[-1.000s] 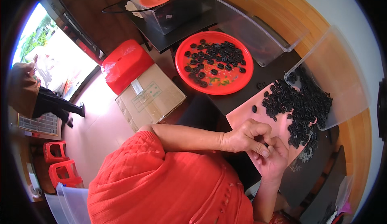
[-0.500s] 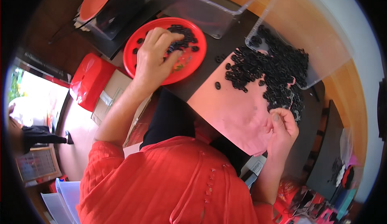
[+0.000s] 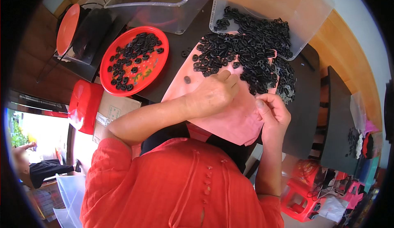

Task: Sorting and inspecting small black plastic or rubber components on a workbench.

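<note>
Fingers of the left hand [image 3: 215, 93] were bent inward and gathered close together, back of the hand up, their tips hidden over the pink sheet near the lower edge of the heap. On the right hand [image 3: 275, 115], thumb and forefinger came close together at the tips, the other fingers folding behind. Both grips were too small and shaded at the tips for me to tell whether either was clamped on a piece.

Left forearm reached in from the left, elbow out to the side, slanting up across the front of the body; right forearm rose nearly straight from the lower right, wrist below the fingers. Red sleeves [image 3: 107, 162] ended near the elbows.

Beneath the hands lay the pink sheet [image 3: 236, 125], spread on a dark table [image 3: 301, 113]. One black oval piece [image 3: 187, 80] sat alone on it, left of the left hand. Beyond the fingers, a heap of similar black pieces [image 3: 256, 43] covered the sheet's far part and ran up to a clear bin [image 3: 246, 0]. Left of the sheet stood a round red tray [image 3: 158, 63] bearing scattered black pieces, and past that a second clear bin [image 3: 166, 18].
</note>
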Tool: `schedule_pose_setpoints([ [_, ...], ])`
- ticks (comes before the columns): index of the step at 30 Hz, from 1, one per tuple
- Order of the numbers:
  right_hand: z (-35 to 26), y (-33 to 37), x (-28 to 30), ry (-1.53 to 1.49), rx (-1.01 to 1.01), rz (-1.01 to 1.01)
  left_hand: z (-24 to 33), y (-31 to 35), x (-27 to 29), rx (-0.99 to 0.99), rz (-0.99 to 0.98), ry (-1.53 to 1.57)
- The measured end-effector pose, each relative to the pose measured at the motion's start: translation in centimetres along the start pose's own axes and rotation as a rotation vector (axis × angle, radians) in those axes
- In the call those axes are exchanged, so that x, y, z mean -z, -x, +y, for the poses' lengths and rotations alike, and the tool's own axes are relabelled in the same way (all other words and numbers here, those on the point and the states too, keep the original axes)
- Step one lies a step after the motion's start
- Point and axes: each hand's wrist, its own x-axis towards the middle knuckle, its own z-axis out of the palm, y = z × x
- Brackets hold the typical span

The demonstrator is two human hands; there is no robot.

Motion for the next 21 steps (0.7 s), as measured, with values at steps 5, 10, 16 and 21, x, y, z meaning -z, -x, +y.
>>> schedule_pose_setpoints([
  [5,0.1,0.1,0.4,-0.029,-0.007,-0.011,-0.2,-0.2,-0.7,0.050,-0.109,-0.048],
  [10,-0.4,-0.7,-0.1,0.038,0.006,-0.042,0.8,-0.7,0.8,0.324,-0.027,0.402],
  [16,0.1,-2.3,-1.2,0.080,-0.111,-0.230,3.2,-1.5,1.7,0.413,0.032,0.449],
  [21,-0.6,-2.6,-1.4,0.051,-0.117,-0.236,3.4,-0.8,1.9,0.426,0.113,0.586],
])
